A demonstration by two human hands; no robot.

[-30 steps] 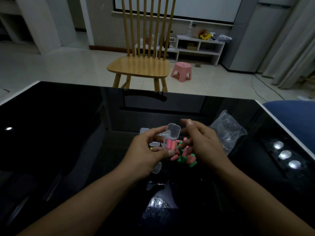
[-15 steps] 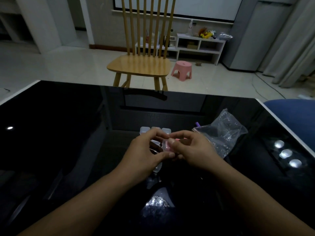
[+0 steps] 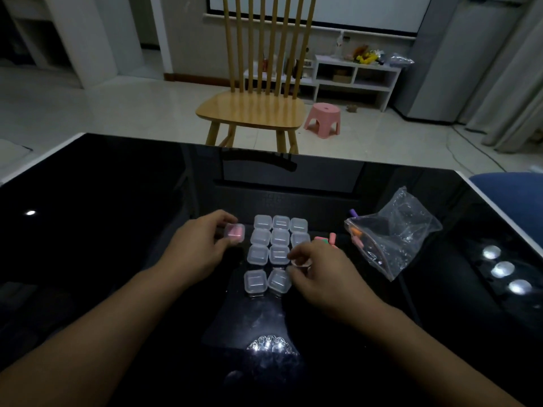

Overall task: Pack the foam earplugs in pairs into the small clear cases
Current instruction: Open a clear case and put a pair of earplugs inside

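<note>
Left of the empty cases point(image 3: 279, 251), filled case point(image 3: 234, 232) now in left hand's point(image 3: 197, 251) pinch; right hand point(image 3: 320, 274) newly gripping another.

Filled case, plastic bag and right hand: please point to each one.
filled case point(image 3: 234, 232), head view, on its clear lid over pink earplugs.
plastic bag point(image 3: 393, 233), head view, on its crumpled middle.
right hand point(image 3: 320, 271), head view, on its back.

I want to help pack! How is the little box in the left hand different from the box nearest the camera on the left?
The box in the left hand shows pink earplugs inside; the near-left box looks empty. The left hand pinches the first, left of the rows; the other lies untouched on the black table. Both are small, clear and closed.
</note>
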